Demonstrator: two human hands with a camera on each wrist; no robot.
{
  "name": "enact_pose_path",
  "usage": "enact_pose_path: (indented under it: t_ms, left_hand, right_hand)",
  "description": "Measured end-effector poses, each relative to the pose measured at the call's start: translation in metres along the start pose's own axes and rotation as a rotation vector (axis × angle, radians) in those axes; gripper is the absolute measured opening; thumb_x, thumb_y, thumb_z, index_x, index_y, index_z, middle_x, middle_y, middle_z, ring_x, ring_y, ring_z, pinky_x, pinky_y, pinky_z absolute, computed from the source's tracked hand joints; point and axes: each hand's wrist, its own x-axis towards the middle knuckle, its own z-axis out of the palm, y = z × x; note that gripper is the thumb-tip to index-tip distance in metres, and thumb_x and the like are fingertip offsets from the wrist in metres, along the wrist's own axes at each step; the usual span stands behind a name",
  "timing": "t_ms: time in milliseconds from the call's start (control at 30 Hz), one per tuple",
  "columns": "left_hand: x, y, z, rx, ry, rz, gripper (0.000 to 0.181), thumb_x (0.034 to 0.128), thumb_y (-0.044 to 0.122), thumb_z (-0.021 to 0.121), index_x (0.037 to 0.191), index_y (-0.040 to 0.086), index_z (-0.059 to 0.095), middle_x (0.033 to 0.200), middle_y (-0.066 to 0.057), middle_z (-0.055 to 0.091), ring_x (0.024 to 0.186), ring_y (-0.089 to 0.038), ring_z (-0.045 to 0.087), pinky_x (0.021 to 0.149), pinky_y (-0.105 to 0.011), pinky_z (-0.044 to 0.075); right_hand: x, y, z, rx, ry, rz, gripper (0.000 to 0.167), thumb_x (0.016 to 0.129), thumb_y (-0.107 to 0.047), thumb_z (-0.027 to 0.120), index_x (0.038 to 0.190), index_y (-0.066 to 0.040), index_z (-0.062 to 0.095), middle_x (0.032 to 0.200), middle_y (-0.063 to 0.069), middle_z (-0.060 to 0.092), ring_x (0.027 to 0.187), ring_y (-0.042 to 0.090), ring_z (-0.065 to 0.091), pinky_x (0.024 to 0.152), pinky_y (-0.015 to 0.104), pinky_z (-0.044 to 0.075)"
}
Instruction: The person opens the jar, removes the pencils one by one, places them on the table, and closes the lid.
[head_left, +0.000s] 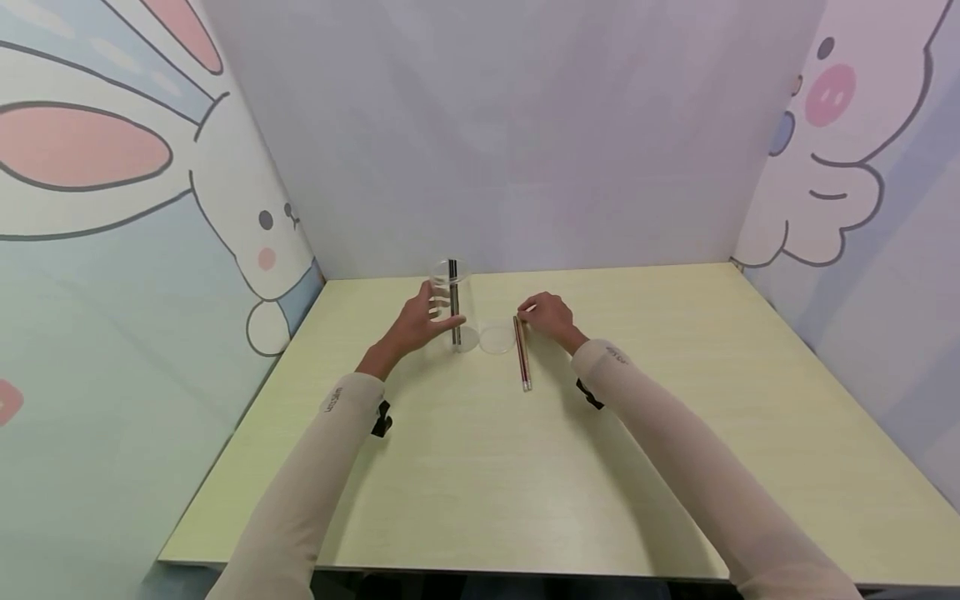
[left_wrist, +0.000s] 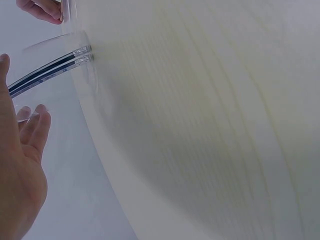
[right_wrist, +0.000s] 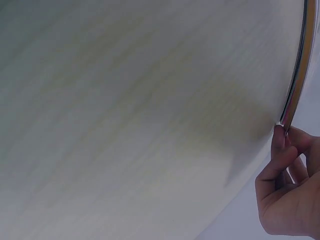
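Note:
A clear round tube-shaped container [head_left: 471, 304] stands upright on the table, and two dark pencils [left_wrist: 50, 70] stand inside it. My left hand [head_left: 420, 321] is curved around the container, thumb on the near side and fingers on the far side. Two more pencils [head_left: 522, 358], one dark and one tan-brown, lie on the table to the right. My right hand [head_left: 549, 317] pinches their far end between thumb and fingertips, as the right wrist view shows at the pencil tips [right_wrist: 285, 120].
A clear round lid [head_left: 497, 338] lies flat between the container and the loose pencils. The pale wood-look table [head_left: 480, 483] ends at a grey back wall [head_left: 517, 150]. Side panels with a cartoon rabbit [head_left: 247, 192] and a cartoon pig [head_left: 862, 92] flank it.

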Motion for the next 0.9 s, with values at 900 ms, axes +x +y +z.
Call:
enact_pose_path:
  t_ms: [900]
  left_hand:
    - [-0.002,0.002,0.0,0.017,-0.004,0.007,0.072,0.094,0.034,0.08,0.143,0.008,0.034,0.145,-0.015,0.052,0.135,-0.035,0.056,0.113,-0.047,0.048]
  right_hand:
    - [-0.004,-0.004,0.011,-0.019,0.028,-0.017,0.022,0.098,-0.027,0.074,0.113,-0.012,0.081,0.104,0.007,0.079,0.081,0.02,0.072,0.051,0.024,0.046]
